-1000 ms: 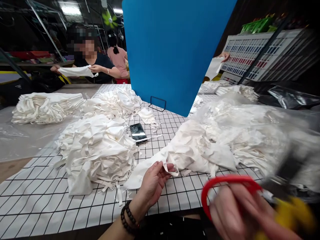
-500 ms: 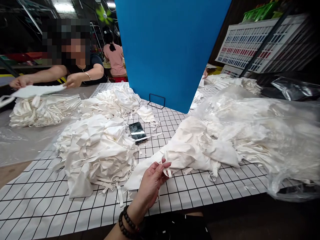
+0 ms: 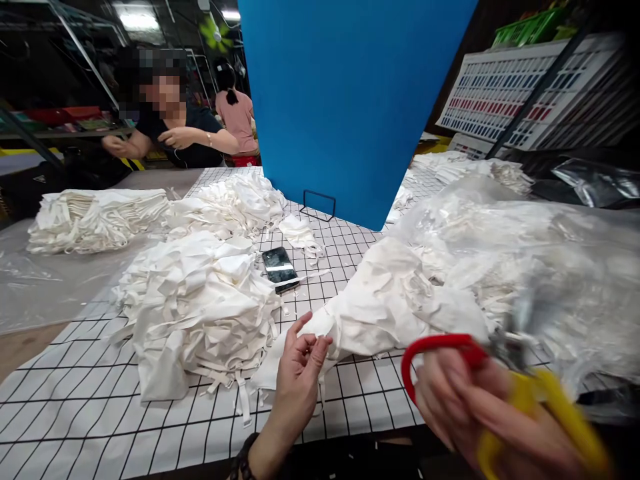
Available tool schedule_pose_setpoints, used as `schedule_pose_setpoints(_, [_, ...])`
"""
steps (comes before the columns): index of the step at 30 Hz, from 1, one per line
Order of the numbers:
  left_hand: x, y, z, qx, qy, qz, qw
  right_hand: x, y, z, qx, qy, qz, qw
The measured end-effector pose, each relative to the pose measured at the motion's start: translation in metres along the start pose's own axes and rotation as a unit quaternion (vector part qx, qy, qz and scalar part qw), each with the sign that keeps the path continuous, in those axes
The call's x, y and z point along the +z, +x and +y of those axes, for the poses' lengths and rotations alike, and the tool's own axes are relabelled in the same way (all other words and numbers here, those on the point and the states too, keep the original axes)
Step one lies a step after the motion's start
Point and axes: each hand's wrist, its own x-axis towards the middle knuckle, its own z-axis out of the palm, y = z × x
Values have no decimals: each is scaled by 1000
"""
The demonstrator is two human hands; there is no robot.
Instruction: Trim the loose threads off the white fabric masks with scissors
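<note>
While gripped, scissors (image 3: pixel 500 380) right of white cloth (image 3: pixel 370 313).

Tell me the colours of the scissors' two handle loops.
One red, one yellow, on the scissors; head view.

Quantities: one phone (image 3: pixel 280 268), one pair of scissors (image 3: pixel 505 380), one blue board (image 3: pixel 350 100), apparently four cloth heaps (image 3: pixel 200 307).
</note>
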Motion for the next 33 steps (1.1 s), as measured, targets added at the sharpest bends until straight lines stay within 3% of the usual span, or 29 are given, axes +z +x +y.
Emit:
schedule_pose_setpoints(3, [2, 0, 3, -51, -100, -48, 992, 4, 33, 0, 58, -28, -30, 997])
schedule_pose_setpoints(6, [5, 0, 6, -101, -206, -68, 971, 4, 46, 11, 90, -100, -28, 991])
schedule_pose_setpoints(11, [9, 0, 13, -74, -281, -66, 955, 3, 45, 21, 80, -182, -45, 979])
schedule_pose_setpoints(16, [10, 1, 11, -23, -208, -85, 974, 9, 44, 6, 29, -352, -87, 932])
schedule_pose_setpoints(19, [8, 0, 7, -15, -159, -103, 982, 10, 44, -3, -25, -457, -80, 885])
schedule_pose_setpoints(22, [5, -3, 5, 4, -101, -132, 986, 11, 46, -7, -35, -513, -76, 854])
schedule_pose_setpoints(27, [1, -4, 5, 40, -17, -156, 987, 15, 47, -12, -31, -553, -78, 829])
schedule_pose_setpoints(33, [-1, -4, 8, 73, 64, -181, 979, 19, 48, -17, -41, -566, -88, 819])
